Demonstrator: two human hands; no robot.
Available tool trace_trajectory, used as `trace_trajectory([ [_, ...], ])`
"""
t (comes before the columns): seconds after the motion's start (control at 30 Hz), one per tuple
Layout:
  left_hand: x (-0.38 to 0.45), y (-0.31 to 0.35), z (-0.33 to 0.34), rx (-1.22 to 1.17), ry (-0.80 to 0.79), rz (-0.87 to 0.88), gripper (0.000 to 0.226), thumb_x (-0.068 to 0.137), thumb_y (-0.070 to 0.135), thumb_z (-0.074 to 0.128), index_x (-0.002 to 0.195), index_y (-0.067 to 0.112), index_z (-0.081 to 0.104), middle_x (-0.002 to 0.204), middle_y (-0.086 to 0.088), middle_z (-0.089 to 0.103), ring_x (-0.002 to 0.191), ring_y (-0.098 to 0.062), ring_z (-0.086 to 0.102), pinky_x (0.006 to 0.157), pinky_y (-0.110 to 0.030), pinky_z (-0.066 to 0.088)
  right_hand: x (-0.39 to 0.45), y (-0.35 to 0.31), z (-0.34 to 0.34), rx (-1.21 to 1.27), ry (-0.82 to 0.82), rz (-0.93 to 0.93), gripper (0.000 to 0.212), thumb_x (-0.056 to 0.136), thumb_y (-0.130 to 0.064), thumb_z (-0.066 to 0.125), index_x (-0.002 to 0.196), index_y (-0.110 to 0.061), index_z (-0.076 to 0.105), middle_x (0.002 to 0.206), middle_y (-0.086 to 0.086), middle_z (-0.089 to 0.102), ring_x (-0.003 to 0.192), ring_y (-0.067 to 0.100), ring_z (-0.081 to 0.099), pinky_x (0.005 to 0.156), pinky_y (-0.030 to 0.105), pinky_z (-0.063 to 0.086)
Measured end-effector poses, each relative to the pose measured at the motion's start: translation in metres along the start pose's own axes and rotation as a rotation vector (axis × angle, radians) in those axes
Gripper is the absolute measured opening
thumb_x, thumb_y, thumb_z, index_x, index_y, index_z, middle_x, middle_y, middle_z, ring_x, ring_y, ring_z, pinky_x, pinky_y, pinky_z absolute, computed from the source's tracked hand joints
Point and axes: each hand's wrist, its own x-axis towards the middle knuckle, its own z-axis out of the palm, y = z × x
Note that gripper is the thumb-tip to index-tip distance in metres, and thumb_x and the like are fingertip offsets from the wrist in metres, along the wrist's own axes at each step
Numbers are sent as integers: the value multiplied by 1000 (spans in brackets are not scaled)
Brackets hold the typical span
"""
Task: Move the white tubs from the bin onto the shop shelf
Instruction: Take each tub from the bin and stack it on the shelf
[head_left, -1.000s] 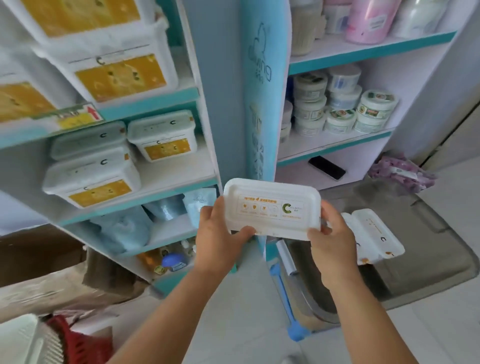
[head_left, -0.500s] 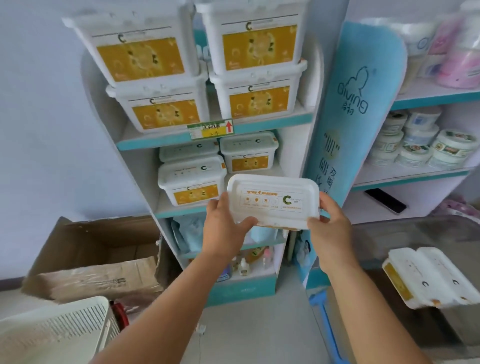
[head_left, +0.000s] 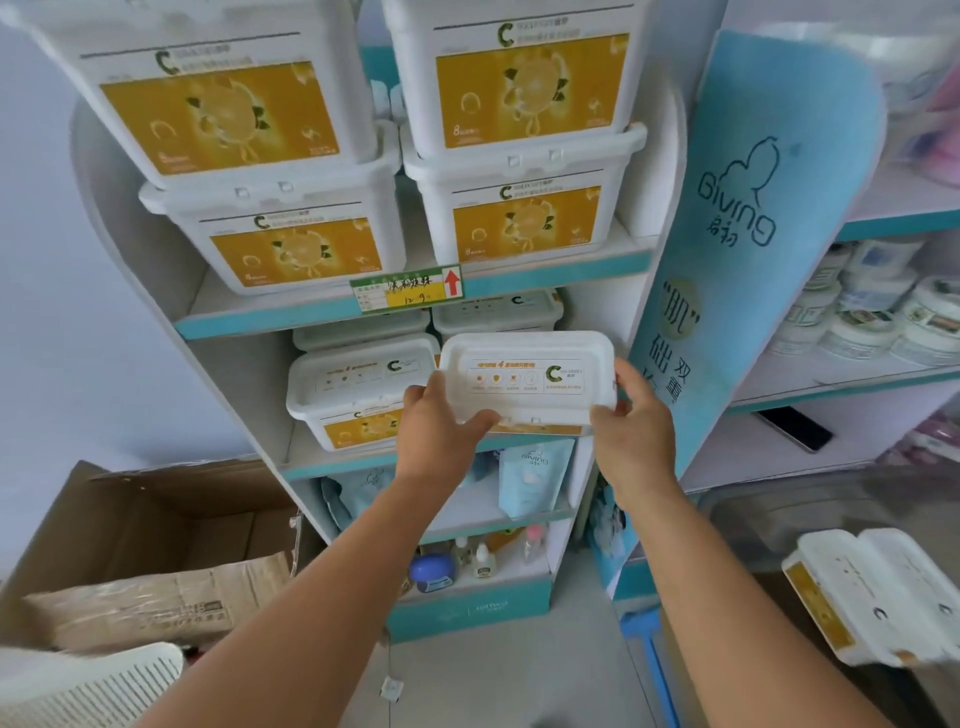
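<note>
I hold a flat white tub (head_left: 527, 379) with an orange-printed lid between both hands, level, at the front right of the second shelf (head_left: 337, 462). My left hand (head_left: 441, 431) grips its left end and my right hand (head_left: 631, 431) grips its right end. To its left on that shelf stands a white tub with a yellow label (head_left: 358, 397), with more tubs stacked behind. Two more white tubs (head_left: 878, 603) lie on their sides in the grey bin (head_left: 769, 519) at lower right.
Large white yellow-labelled tubs (head_left: 519, 208) fill the shelf above, over a price tag (head_left: 408, 288). A blue side panel (head_left: 753, 249) stands just right of the tub. An open cardboard box (head_left: 150, 561) sits lower left beside a white basket (head_left: 88, 691). Jars (head_left: 872, 317) and a phone (head_left: 792, 428) are on the right shelves.
Both hands have carried the tub up and forward from the bin to the second shelf's front right. My view has swung left and closer to the shelf unit.
</note>
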Motion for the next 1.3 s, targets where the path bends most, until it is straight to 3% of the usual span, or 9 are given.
trace_trajectory([
  [0.07,7,-2,0,-2,18,-22,69,83,37,69,140,14,37,124,-10,44,88,-19,48,76,-23,37,8,2,10,-43,-23,-12,57,85,-2,47,136,-28,49,105,0,67,90,21,61,84,36,52],
  [0.2,18,-2,2,47,52,-43,67,85,41,66,138,12,40,125,-11,44,100,-26,54,76,-24,36,20,-3,21,-128,-62,-55,48,92,-7,47,139,-19,44,97,4,60,84,22,57,80,32,47],
  [0.3,25,3,6,75,76,-35,55,88,39,61,131,8,46,122,-14,46,97,-30,57,79,-31,45,28,-7,31,-246,-107,-140,41,96,-5,42,137,-10,46,141,6,49,112,26,56,94,31,42],
  [0.4,30,7,10,115,55,-50,47,93,34,56,127,4,47,123,-14,44,99,-33,57,84,-37,47,35,1,49,-407,-207,-212,41,94,-1,39,134,-7,46,150,7,38,125,30,46,98,29,38],
  [0.53,28,3,16,220,-4,-38,49,95,29,53,132,0,39,128,-17,41,109,-32,52,92,-35,44,38,8,61,-579,-361,-214,62,89,2,42,147,-12,25,159,1,14,140,41,22,110,45,33],
  [0.7,14,-3,13,395,-66,61,65,96,29,51,145,-1,19,136,-17,35,124,-30,39,103,-32,35,27,7,54,-702,-435,-185,78,92,-5,46,152,-23,-1,160,-7,-10,145,36,-1,116,41,24],
  [0.87,-10,-4,10,618,-120,191,74,96,34,48,148,3,6,148,-17,21,135,-31,24,111,-35,26,2,10,38,-817,-447,-272,82,94,-23,52,151,-25,-7,159,-1,-17,146,29,-14,118,41,13],
  [1.03,-44,1,16,619,-213,345,74,97,35,45,151,8,1,158,-11,4,146,-28,3,118,-37,8,-37,19,6,-890,-463,-247,85,94,-30,52,150,-20,-11,159,1,-18,146,26,-15,118,40,7],
  [1.3,-95,33,58,585,-387,578,70,97,31,44,152,12,5,160,-5,4,147,-22,2,117,-35,7,-84,54,-67,-904,-355,-68,85,94,-32,52,150,-14,-9,160,5,-13,147,26,-12,119,41,4],
])
